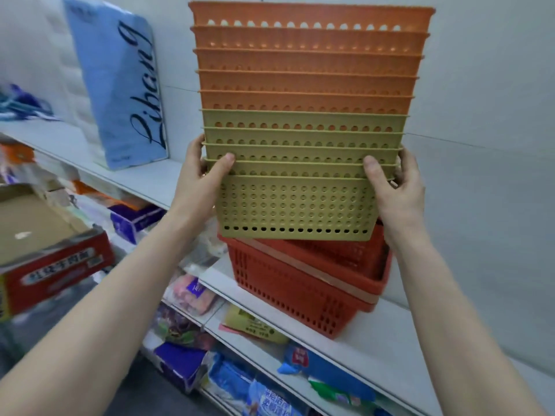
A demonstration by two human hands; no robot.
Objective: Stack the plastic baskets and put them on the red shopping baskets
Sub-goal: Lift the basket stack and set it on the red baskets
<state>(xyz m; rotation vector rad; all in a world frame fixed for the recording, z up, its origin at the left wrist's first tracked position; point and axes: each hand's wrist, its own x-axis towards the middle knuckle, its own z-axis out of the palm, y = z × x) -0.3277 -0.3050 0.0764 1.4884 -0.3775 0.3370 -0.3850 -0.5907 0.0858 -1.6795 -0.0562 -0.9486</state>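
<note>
Plastic baskets, olive below and orange above, form one nested stack with its long axis running side to side, directly over the red shopping baskets on the shelf. Your left hand and right hand clamp its two short ends, equally near; the move looks to be straight down.

pale wall behind white shelves stocked with packaged goods.

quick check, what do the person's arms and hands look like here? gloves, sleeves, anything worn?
Both bare. No gloves on the left hand or right hand, no rings, watch or bands visible. Forearms are uncovered all the way to the frame edge, so no sleeves show.
</note>
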